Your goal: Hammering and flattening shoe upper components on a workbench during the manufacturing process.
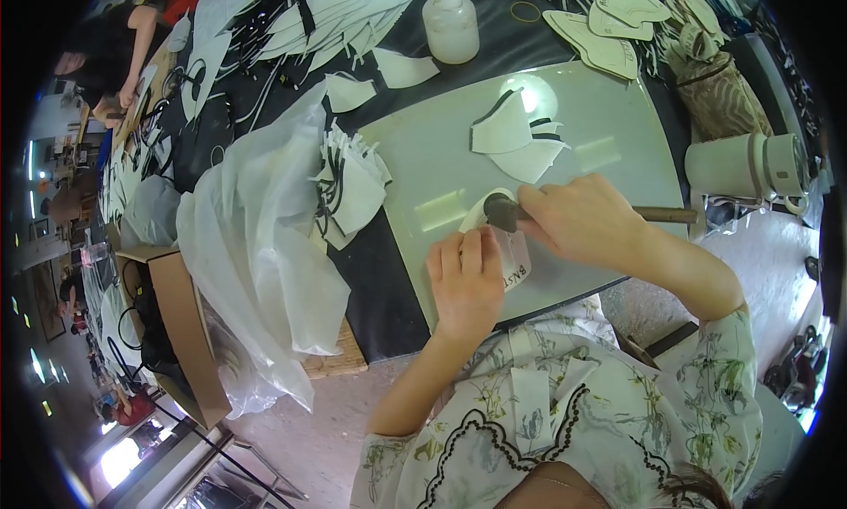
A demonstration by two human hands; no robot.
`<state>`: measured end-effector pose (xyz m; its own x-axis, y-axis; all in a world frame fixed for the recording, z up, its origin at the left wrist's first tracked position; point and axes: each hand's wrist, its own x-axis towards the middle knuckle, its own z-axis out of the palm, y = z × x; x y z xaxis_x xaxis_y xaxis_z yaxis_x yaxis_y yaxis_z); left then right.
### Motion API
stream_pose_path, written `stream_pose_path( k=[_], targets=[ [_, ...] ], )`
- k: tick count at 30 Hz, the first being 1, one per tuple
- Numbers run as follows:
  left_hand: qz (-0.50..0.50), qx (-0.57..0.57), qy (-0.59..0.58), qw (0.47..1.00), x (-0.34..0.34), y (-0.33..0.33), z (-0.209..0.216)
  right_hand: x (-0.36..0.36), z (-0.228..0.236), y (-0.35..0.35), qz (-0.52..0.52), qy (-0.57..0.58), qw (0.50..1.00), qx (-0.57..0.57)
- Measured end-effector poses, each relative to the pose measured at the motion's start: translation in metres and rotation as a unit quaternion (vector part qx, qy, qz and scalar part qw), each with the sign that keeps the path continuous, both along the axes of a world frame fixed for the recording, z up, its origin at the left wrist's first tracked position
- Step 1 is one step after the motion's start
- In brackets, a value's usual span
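My right hand point(578, 218) is closed round a hammer, its wooden handle point(666, 214) sticking out to the right. The dark hammer head point(501, 213) is over a small white cut piece point(476, 211) on the glossy pale board point(415, 156). With bent fingertips, my left hand point(469, 280) grips the near edge of that piece, just left of the hammer head. Under and between the hands lies a pale template with lettering point(515, 264), partly covered. Farther back on the board rest white cut pieces with black edging point(516, 138).
Left of the board are a stack of white pieces with black strips point(357, 187), a clear plastic bag point(265, 235) and a cardboard box point(190, 333). A white squeeze bottle point(450, 28) and pale templates point(609, 33) stand behind. A pale flask point(745, 165) is at right. Other people work far left.
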<state>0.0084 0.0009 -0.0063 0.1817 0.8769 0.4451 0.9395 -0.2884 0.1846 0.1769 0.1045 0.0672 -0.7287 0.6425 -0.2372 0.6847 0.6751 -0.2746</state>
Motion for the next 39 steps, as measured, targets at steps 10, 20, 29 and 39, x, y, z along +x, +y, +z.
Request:
stream_pose_path(
  k=[10,20,29,39],
  targets=[
    [0.037,-0.036,-0.154,0.987,-0.004,-0.001,0.009,0.002,-0.003,-0.004,-0.024,0.006,1.000,0.005],
    [-0.011,0.001,-0.019,1.000,-0.003,-0.003,0.003,-0.006,-0.002,-0.013,-0.029,0.022,0.999,0.015],
    [0.012,-0.005,-0.082,0.997,-0.004,-0.007,-0.008,-0.005,-0.002,-0.011,-0.020,-0.021,0.999,-0.035],
    [0.007,-0.003,-0.045,0.999,-0.009,-0.015,-0.003,-0.004,-0.001,-0.011,-0.021,-0.007,0.999,-0.024]
  ],
)
